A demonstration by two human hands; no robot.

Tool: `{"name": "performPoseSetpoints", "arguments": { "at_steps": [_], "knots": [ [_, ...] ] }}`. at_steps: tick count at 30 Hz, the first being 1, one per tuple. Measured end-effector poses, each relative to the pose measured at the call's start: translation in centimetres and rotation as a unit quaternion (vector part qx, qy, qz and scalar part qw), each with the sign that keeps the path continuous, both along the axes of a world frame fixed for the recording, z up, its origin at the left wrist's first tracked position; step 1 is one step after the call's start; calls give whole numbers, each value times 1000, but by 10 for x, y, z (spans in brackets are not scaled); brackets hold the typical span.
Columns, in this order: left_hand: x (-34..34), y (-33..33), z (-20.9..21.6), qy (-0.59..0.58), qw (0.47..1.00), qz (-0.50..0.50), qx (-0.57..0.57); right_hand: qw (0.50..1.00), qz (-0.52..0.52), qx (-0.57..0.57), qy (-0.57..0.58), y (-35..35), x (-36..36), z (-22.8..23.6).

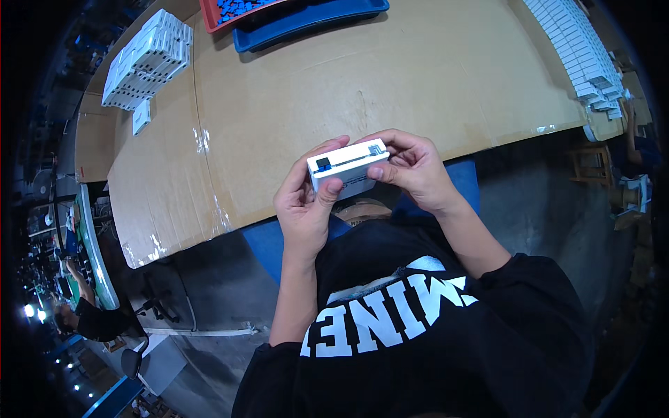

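Observation:
Between my two hands I hold a flat white plastic case (pixel 350 168), raised near the table's front edge. Its narrow side faces up, showing a long slot, a small dark piece at the left end and a greyish metal-like part at the right end. My left hand (pixel 306 189) grips the left end, thumb on the near face. My right hand (pixel 412 166) closes on the right end, thumb near the top edge and fingers behind. The far face of the case is hidden.
Cardboard covers the table (pixel 334 90). A stack of white cases (pixel 150 59) stands at the far left, a single white case (pixel 141 117) beside it. A red tray (pixel 211 21) of blue pieces and a blue tray (pixel 306 26) sit at the back. Rows of white boxes (pixel 575 49) line the right.

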State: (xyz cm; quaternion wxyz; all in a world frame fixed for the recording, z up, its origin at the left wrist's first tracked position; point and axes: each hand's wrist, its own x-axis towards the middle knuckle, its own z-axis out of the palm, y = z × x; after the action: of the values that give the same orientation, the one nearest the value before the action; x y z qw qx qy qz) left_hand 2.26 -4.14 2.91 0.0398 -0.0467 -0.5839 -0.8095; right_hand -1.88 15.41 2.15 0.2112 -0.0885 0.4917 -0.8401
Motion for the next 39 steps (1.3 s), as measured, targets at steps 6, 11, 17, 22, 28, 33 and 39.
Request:
{"name": "performPoseSetpoints", "arguments": {
  "at_steps": [6, 11, 17, 22, 28, 33, 39],
  "knots": [
    [4, 0, -3, 36, 999, -30, 7, 989, -11, 77, 126, 7, 9, 8],
    [6, -2, -7, 69, 997, -34, 21, 975, -16, 98, 197, 8, 8, 7],
    [5, -1, -9, 75, 996, -37, 22, 969, -18, 101, 226, 9, 6, 5],
    [4, -1, -8, 72, 997, -38, 14, 963, -48, 110, 240, 6, 6, 4],
    [5, -2, -5, 41, 998, -49, 28, 959, -19, 128, 252, 8, 6, 1],
    [8, -7, -10, -12, 999, -25, 21, 989, -21, 78, 127, 5, 8, -3],
    [12, -8, -5, 32, 999, 2, -26, 984, -16, 50, 168, 2, 8, -1]
  ]
}}
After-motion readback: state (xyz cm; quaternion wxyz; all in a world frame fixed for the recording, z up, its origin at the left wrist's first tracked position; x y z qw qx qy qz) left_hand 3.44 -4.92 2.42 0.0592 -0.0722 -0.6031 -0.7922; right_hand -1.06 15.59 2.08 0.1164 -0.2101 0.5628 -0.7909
